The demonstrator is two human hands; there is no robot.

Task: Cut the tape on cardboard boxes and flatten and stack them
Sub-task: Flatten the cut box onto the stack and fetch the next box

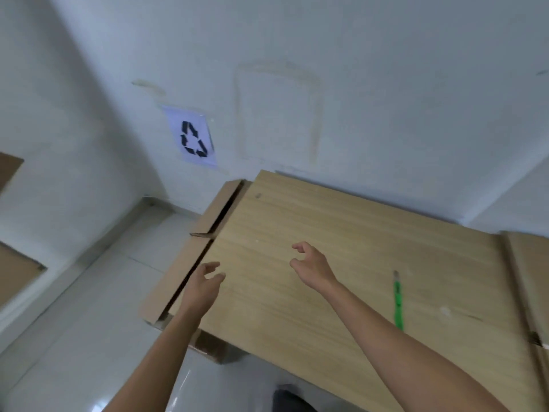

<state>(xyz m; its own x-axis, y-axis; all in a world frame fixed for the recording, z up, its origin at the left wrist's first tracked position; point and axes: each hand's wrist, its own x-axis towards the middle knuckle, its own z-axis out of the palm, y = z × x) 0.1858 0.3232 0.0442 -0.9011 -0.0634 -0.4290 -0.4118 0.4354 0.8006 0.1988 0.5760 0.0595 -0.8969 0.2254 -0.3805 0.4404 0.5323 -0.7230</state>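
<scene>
Against the far white wall stands a light wooden table [341,233]. Flattened brown cardboard boxes [175,275] sit just beside its left edge. Left hand [205,285] and right hand [312,263] hover above the tabletop, fingers loosely curled, holding nothing. Slim green utility knife [398,301] lies on the table, right.

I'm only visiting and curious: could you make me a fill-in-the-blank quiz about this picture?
1. The utility knife lying on the wooden table has a ____ handle.
2. The paper sign on the wall shows a ____ symbol.
3. The left hand and right hand both hold ____.
Missing words: green; recycling; nothing.
</scene>
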